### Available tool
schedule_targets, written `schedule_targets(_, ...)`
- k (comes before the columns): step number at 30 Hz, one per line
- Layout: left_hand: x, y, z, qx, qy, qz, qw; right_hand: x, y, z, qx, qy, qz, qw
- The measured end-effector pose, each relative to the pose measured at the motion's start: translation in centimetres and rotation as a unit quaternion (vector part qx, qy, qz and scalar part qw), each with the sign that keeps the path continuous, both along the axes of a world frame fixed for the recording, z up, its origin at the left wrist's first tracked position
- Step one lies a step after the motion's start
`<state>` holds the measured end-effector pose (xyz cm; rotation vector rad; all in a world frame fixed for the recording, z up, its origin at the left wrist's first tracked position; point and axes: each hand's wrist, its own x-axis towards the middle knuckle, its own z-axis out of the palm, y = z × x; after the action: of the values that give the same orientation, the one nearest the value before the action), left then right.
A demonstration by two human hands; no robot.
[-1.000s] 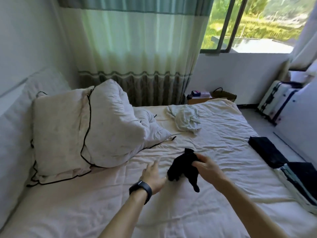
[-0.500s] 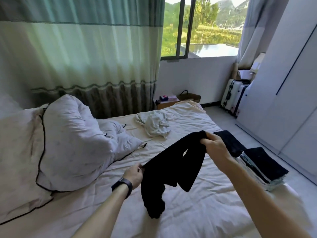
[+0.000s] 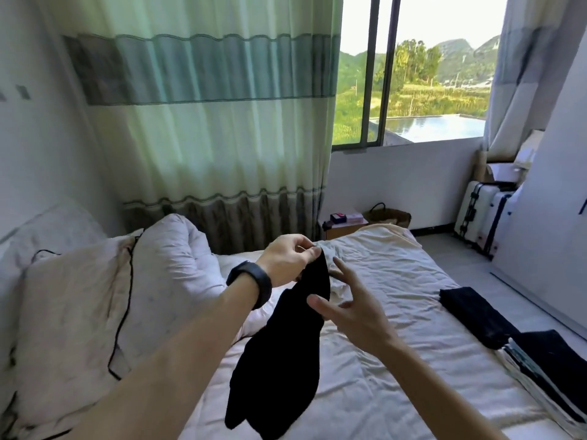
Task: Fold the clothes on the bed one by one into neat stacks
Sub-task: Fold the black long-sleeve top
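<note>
Obs.: the black garment (image 3: pixel 286 360) has gone from bunched on the bed (image 3: pixel 397 281) a second ago, to stretched between both hands half a second ago, to hanging from one hand only. The left hand (image 3: pixel 286 262), black wristband (image 3: pixel 251 287) on its wrist, is raised and pinches the garment's top end between thumb and curled fingers. The cloth drops long and narrow below it, with its lower end clear of the sheet. The right hand (image 3: pixel 352 309) has let go. Its fingers are spread and hold nothing, and its thumb sits at the cloth's edge; contact there cannot be confirmed. What kind of garment it is cannot be told, since it hangs doubled up. Reading: the piece is lifted and shaken out but not yet oriented or folded. The free hand probably needs to find a second corner or hem next. A folded black piece (image 3: pixel 476 315) and a taller folded stack (image 3: pixel 549 373) lie at the bed's right edge, so part of the task looks done.
</note>
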<state>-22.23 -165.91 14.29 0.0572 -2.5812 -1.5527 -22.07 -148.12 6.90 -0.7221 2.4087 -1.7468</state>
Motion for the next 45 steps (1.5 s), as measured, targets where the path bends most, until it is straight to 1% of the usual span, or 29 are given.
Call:
schedule_targets(2, 0.1, -0.3, 1.4, 0.011, 0.014, 0.020, 1.000, -1.4, -2.1, 1.7, -0.021, -0.008, 0.002, 1.000)
schedule_targets(4, 0.6, -1.0, 2.3, 0.028, 0.036, 0.044, 0.998, -2.6, -3.7, 3.4, -0.006, 0.013, -0.016, 1.000)
schedule_targets(6, 1.4, -1.7, 2.6, 0.083, 0.080, 0.088, 0.989, -3.6, -4.9, 4.7, -0.012, 0.028, -0.009, 1.000)
schedule_targets(8, 2.4, -2.5, 1.7, 0.144, 0.128, 0.134, 0.972, -4.1, -5.9, 6.1, -0.030, 0.035, 0.003, 0.999)
schedule_targets(9, 3.0, -2.9, 0.9, 0.156, 0.132, 0.135, 0.969, -4.4, -6.3, 6.5, -0.032, 0.034, 0.012, 0.999)
schedule_targets(10, 3.3, -3.2, -0.1, 0.156, 0.116, 0.114, 0.974, -4.6, -6.6, 7.1, -0.047, 0.026, 0.018, 0.998)
schedule_targets(11, 3.8, -3.5, -1.2, 0.133, 0.079, 0.084, 0.984, -4.8, -6.9, 7.7, -0.063, 0.017, 0.019, 0.998)
schedule_targets(13, 4.6, -3.9, -3.3, 0.007, 0.008, 0.043, 0.999, -5.1, -7.0, 8.8, -0.089, 0.002, 0.019, 0.996)
schedule_targets(14, 5.0, -4.2, -4.1, -0.068, -0.001, 0.051, 0.996, -5.6, -6.8, 9.0, -0.096, -0.002, 0.014, 0.995)
schedule_targets(15, 5.0, -4.7, -4.7, -0.110, 0.009, 0.070, 0.991, -6.0, -6.5, 9.3, -0.090, 0.005, -0.002, 0.996)
schedule_targets(18, 5.3, -6.7, -4.6, -0.099, 0.044, 0.103, 0.989, -7.5, -4.9, 8.9, -0.050, 0.029, -0.044, 0.997)
schedule_targets(21, 5.3, -8.4, -2.8, -0.131, 0.055, 0.087, 0.986, -7.8, -3.4, 8.5, -0.023, 0.034, -0.098, 0.994)
schedule_targets(23, 5.5, -9.0, -1.0, -0.113, 0.053, 0.062, 0.990, -8.2, -2.3, 8.0, -0.010, 0.039, -0.143, 0.989)
schedule_targets(25, 5.6, -9.7, 0.7, -0.073, 0.023, 0.026, 0.997, -8.5, -1.8, 7.2, -0.008, 0.038, -0.174, 0.984)
schedule_targets(29, 5.8, -9.5, 3.0, -0.055, -0.051, -0.074, 0.994, -9.1, -2.3, 6.2, 0.005, 0.025, -0.174, 0.984)
schedule_targets(31, 5.6, -9.0, 4.2, -0.061, -0.072, -0.117, 0.989, -9.1, -2.7, 6.7, 0.004, 0.029, -0.176, 0.984)
schedule_targets(33, 5.4, -8.8, 5.3, -0.088, -0.085, -0.130, 0.984, -9.2, -3.1, 7.2, 0.005, 0.031, -0.172, 0.985)
schedule_targets(35, 5.2, -8.6, 6.4, -0.138, -0.084, -0.116, 0.980, -9.3, -3.2, 7.8, 0.017, 0.029, -0.176, 0.984)
schedule_targets(37, 5.0, -8.1, 7.7, -0.207, -0.054, -0.058, 0.975, -9.5, -3.3, 8.1, 0.033, 0.023, -0.177, 0.983)
schedule_targets(38, 4.9, -7.8, 8.4, -0.226, -0.028, -0.021, 0.974, -9.4, -3.4, 8.3, 0.048, 0.027, -0.170, 0.984)
schedule_targets(40, 4.3, -7.2, 9.4, -0.209, 0.025, 0.033, 0.977, -7.8, -4.1, 8.4, 0.062, 0.061, -0.158, 0.984)
schedule_targets(41, 4.0, -6.9, 9.8, -0.199, 0.041, 0.051, 0.978, -6.4, -4.5, 8.4, 0.039, 0.087, -0.156, 0.983)
schedule_targets(43, 3.4, -6.4, 10.2, -0.184, 0.045, 0.068, 0.980, -3.2, -5.4, 8.4, -0.041, 0.128, -0.134, 0.982)
schedule_targets(44, 3.2, -5.9, 10.1, -0.162, 0.037, 0.066, 0.984, -1.8, -5.9, 8.4, -0.056, 0.131, -0.109, 0.984)
schedule_targets(45, 2.9, -5.5, 9.8, -0.135, 0.028, 0.060, 0.989, -0.9, -6.4, 8.2, -0.043, 0.131, -0.087, 0.987)
